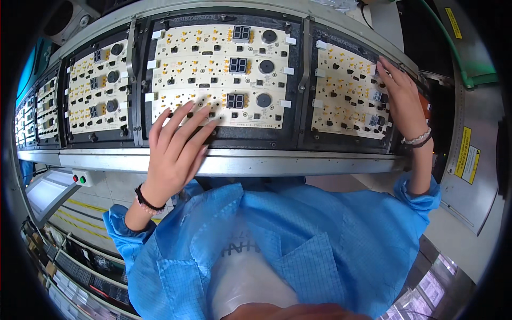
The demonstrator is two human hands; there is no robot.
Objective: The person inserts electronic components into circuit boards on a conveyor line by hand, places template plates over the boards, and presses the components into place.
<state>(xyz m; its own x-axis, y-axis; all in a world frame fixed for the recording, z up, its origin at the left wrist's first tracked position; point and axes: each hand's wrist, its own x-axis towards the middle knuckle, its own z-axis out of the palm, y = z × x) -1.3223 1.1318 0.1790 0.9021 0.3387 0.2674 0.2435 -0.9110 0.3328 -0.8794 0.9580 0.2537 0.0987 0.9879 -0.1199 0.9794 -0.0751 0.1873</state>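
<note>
Over the lower left part of the middle circuit board panel [218,80] rests my left hand [176,146], fingers spread and holding nothing. That panel is cream, with yellow parts, black buttons, two-digit displays [238,65] and round black buzzers [266,66]; it sits in a black frame [213,137] with white tabs along its sides. My right hand [402,96] reaches over the right edge of the right circuit board panel [341,90], its fingers stretched out near the topmost display. Its fingers and palm hide parts of that board's right side.
More framed circuit boards [97,88] stand in line at the left. A metal rail [240,162] runs along the near side. Red and green buttons [79,179] sit beside a pale panel at the left. At the right is a metal machine [464,133] with a green hose [445,42].
</note>
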